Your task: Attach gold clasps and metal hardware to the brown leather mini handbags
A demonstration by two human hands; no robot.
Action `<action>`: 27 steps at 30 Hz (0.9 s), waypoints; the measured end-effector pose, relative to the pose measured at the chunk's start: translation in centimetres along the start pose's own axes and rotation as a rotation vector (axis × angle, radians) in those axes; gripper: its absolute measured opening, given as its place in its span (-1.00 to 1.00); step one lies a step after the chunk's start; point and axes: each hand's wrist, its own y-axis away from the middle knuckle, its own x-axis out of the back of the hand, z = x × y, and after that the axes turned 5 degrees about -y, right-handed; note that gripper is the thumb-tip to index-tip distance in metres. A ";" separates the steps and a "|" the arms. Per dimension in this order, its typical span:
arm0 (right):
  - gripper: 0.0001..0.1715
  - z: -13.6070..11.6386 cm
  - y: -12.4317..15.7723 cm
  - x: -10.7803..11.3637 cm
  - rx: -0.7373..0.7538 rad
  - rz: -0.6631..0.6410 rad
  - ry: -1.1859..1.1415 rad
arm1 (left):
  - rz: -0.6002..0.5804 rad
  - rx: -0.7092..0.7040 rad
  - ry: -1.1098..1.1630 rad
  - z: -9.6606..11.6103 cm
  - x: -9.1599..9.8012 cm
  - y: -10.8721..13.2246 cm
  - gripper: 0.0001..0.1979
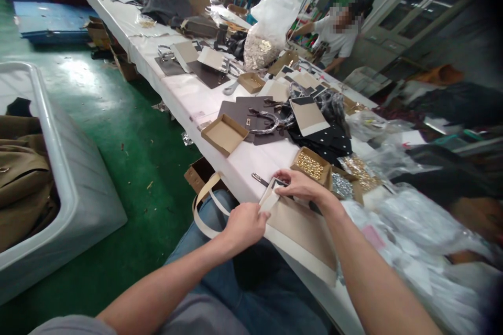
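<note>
A tan leather bag panel with cream trim [301,233] lies over the table's near edge and my lap. My left hand [245,225] is closed, pinching the panel's cream corner flap. My right hand [301,184] rests on the panel's top end, its fingers curled and pressing down next to a small metal tool [259,179]. A cream strap [204,204] loops down off the panel beside my knee. A small box of gold studs [310,165] stands just past my right hand.
An empty cardboard box lid [225,133], dark leather pieces [251,115] and more tan panels [308,115] cover the long white table [184,94]. Plastic bags [412,220] pile at right. A white tub with brown material [58,178] stands left on the green floor. Another person [338,36] works farther along.
</note>
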 end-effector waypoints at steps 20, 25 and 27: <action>-0.30 0.9 2.0 -1.9 0.255 0.121 0.112 | 0.023 -0.163 0.633 3.6 1.2 1.5 -0.61; -0.28 1.6 1.5 -1.7 0.207 0.106 0.053 | 0.133 -0.329 0.626 6.6 4.9 4.9 -0.61; -0.31 1.4 1.4 -1.3 0.176 0.099 -0.003 | 0.158 -0.269 0.698 6.0 5.4 4.8 -0.58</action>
